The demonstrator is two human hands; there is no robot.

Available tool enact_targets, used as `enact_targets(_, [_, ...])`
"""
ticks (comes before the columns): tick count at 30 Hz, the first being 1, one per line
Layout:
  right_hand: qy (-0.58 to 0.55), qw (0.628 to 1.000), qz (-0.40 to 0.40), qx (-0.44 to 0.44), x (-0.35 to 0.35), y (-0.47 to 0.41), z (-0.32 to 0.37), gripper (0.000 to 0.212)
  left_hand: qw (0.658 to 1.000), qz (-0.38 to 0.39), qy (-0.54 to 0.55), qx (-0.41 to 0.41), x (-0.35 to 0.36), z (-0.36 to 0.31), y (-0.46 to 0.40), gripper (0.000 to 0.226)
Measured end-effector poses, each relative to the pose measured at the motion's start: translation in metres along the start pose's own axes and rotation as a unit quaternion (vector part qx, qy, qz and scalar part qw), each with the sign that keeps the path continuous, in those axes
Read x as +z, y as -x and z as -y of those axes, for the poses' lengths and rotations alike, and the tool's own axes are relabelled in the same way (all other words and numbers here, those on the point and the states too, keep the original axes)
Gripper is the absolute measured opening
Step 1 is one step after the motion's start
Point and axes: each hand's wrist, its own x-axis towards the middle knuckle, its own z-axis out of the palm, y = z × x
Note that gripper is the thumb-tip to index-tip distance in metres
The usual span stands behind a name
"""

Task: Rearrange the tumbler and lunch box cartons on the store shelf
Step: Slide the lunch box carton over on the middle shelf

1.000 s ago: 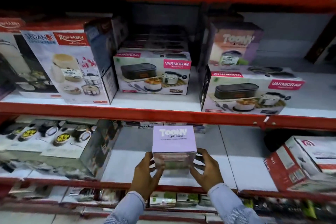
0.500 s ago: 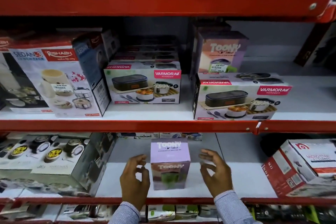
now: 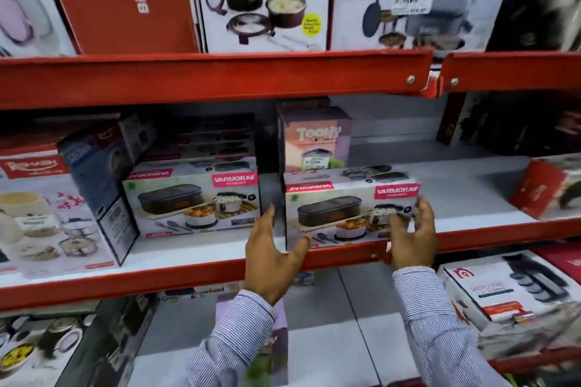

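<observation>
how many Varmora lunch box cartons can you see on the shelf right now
2. One Varmora carton sits mid-shelf, left of the gap; the other Varmora carton stands at the front edge between both hands, before the Toony carton. Dark cartons stacked behind the left one may be more.

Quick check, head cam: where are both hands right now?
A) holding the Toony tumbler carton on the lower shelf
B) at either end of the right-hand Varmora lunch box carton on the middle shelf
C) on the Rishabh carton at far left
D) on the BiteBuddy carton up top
B. The left hand and right hand flank the ends of the right Varmora carton at the middle shelf's front edge; a firm grip cannot be confirmed.
</observation>
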Motion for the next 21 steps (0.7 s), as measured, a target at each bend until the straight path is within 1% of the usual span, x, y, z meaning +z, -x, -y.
enact_targets(3, [0.0, 1.0, 0.011, -0.021, 0.001, -0.004, -0.002, 0.048, 1.0, -0.011, 0.02, 0.002, 0.001, -0.008, -0.001, 0.083])
enact_targets(5, [-0.016, 0.999, -0.001, -0.037, 0.001, 0.004, 0.003, 0.047, 0.999, -0.031, 0.03, 0.01, -0.006, -0.015, 0.004, 0.087])
enact_targets(7, [-0.049, 0.996, -0.011, -0.072, 0.004, 0.019, 0.014, 0.049, 0.997, -0.062, 0.038, 0.025, -0.02, -0.019, 0.011, 0.089])
enact_targets(10, [-0.069, 0.992, 0.0, -0.102, 0.019, 0.05, 0.028, 0.053, 0.987, -0.135, 0.061, 0.059, -0.055, -0.019, 0.019, 0.079])
enact_targets(12, [-0.067, 0.992, 0.042, -0.097, 0.038, 0.071, 0.031, 0.055, 0.978, -0.188, 0.066, 0.062, -0.086, -0.012, 0.022, 0.073])
enact_targets(14, [-0.065, 0.989, 0.092, -0.097, 0.061, 0.091, 0.032, 0.056, 0.971, -0.224, 0.067, 0.051, -0.116, -0.002, 0.022, 0.074])
enact_targets(16, [-0.058, 0.985, 0.129, -0.094, 0.083, 0.107, 0.032, 0.056, 0.968, -0.239, 0.071, 0.022, -0.141, 0.011, 0.021, 0.075])
enact_targets(18, [-0.051, 0.98, 0.169, -0.09, 0.103, 0.119, 0.028, 0.05, 0.966, -0.247, 0.075, -0.009, -0.16, 0.022, 0.02, 0.074])
enact_targets(21, [-0.037, 0.974, 0.209, -0.075, 0.123, 0.129, 0.023, 0.052, 0.966, -0.241, 0.081, -0.041, -0.179, 0.037, 0.02, 0.074])
